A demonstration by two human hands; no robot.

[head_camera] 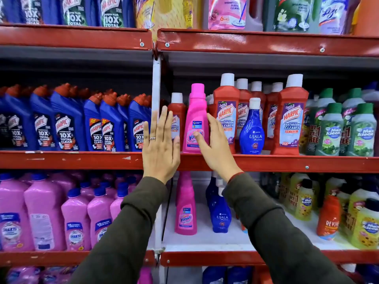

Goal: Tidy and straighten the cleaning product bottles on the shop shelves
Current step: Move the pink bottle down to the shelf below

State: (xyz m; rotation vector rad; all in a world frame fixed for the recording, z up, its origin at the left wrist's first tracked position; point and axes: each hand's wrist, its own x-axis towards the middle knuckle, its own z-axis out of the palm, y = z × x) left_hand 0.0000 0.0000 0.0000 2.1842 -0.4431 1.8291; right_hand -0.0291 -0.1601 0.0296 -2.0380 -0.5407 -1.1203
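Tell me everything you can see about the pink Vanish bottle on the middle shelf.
The pink Vanish bottle looks like glossy plastic, with a matching pink cap and a Vanish label. It stands upright at the front edge of the red shelf, between red Harpic bottles. The right hand rests against its label; the open left hand stays beside it, apart.

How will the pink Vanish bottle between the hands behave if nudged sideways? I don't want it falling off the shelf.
The pink Vanish bottle is tall and narrow, near the shelf edge, so it probably tips easily. Its glossy plastic may slip.
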